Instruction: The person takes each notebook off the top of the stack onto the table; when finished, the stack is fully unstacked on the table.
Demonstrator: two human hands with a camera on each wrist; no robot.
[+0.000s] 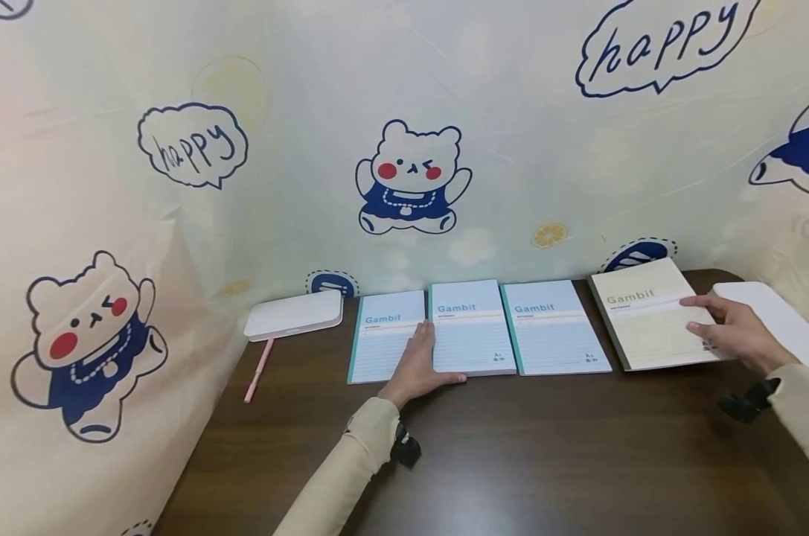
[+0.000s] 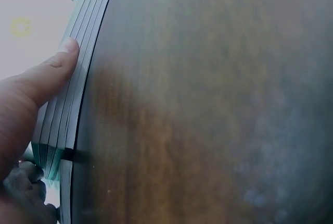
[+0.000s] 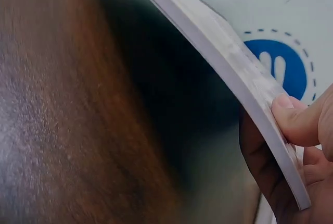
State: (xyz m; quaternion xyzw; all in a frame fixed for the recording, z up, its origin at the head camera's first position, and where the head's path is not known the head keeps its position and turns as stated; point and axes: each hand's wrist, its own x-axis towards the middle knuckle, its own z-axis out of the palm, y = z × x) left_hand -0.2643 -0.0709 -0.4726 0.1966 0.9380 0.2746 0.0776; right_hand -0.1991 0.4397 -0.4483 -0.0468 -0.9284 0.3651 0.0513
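Note:
Three blue "Gambit" notebooks lie in a row at the table's back. My left hand point(image 1: 426, 361) lies flat where the left notebook point(image 1: 384, 342) meets the thicker middle stack point(image 1: 474, 335). Its fingers point away from me and its thumb runs along the stack's front edge. In the left wrist view the thumb point(image 2: 52, 73) presses against the stack's layered edges point(image 2: 86, 41). My right hand point(image 1: 726, 327) pinches the right side of a beige "Gambit" notebook point(image 1: 645, 327). The right wrist view shows this notebook point(image 3: 223, 62) tilted up off the table, thumb point(image 3: 296, 120) at its edge and fingers beneath.
The third blue notebook point(image 1: 554, 335) lies between the stack and the beige one. A white flat box point(image 1: 293, 314) and a pink pen point(image 1: 259, 370) sit at the back left. A white sheet point(image 1: 779, 313) lies at the far right. Printed cloth walls in the dark wooden table point(image 1: 545, 447).

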